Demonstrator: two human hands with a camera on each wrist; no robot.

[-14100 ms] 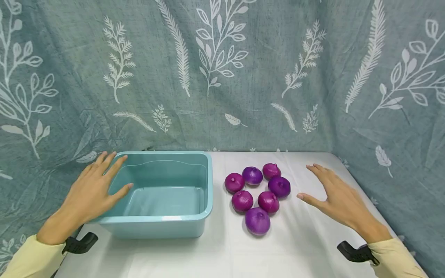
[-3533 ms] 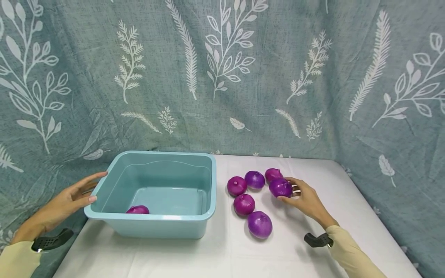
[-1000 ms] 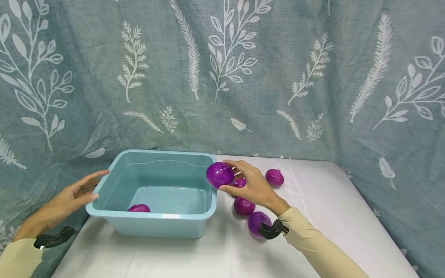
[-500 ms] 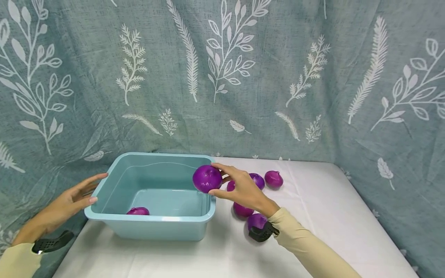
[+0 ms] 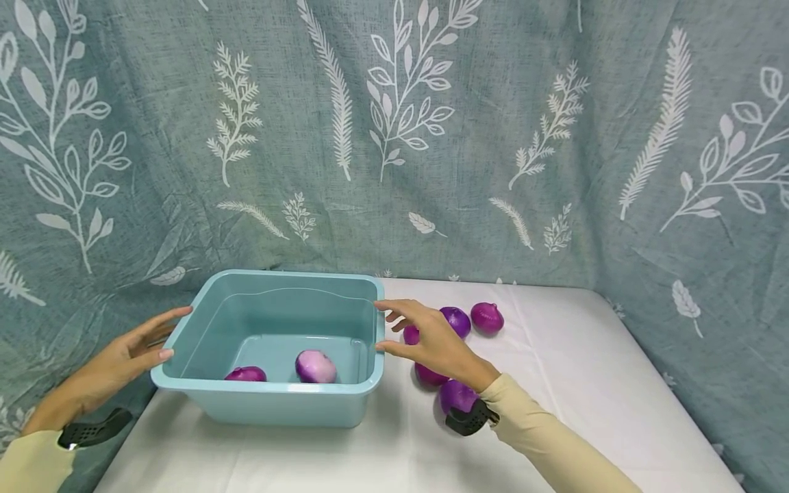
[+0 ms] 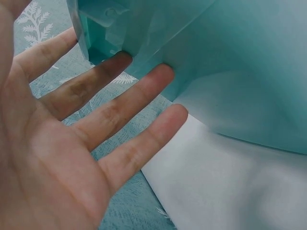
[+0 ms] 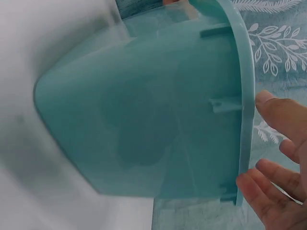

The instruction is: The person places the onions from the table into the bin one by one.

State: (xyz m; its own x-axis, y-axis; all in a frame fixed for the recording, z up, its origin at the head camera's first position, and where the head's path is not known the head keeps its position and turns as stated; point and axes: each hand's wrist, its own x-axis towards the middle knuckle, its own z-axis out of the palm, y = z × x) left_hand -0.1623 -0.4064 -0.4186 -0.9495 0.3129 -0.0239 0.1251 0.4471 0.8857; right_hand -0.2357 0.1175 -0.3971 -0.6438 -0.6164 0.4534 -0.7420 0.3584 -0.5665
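Note:
A light blue plastic tub (image 5: pixel 265 387) stands on the table's left half. Inside lie two red onions: a dark magenta onion (image 5: pixel 246 374) at left and a purple onion with a pale side (image 5: pixel 316 367) at right. My left hand (image 5: pixel 126 356) is at the tub's left rim, fingers spread along its outside wall in the left wrist view. My right hand (image 5: pixel 431 339) is at the right rim, thumb and fingers apart with nothing between them. In the right wrist view its fingertips (image 7: pixel 247 184) come right up to the rim.
Several more red onions rest right of the tub: one magenta onion (image 5: pixel 487 319) at the back, a purple onion (image 5: pixel 456 322) beside it, others partly hidden under my right hand and wrist. A patterned curtain (image 5: pixel 320 137) backs the white-covered table (image 5: pixel 573 383).
My right hand lifted the purple onion from the table, carried it left over the tub and let go. It now lies inside, pale side showing. My left hand stays at the left rim.

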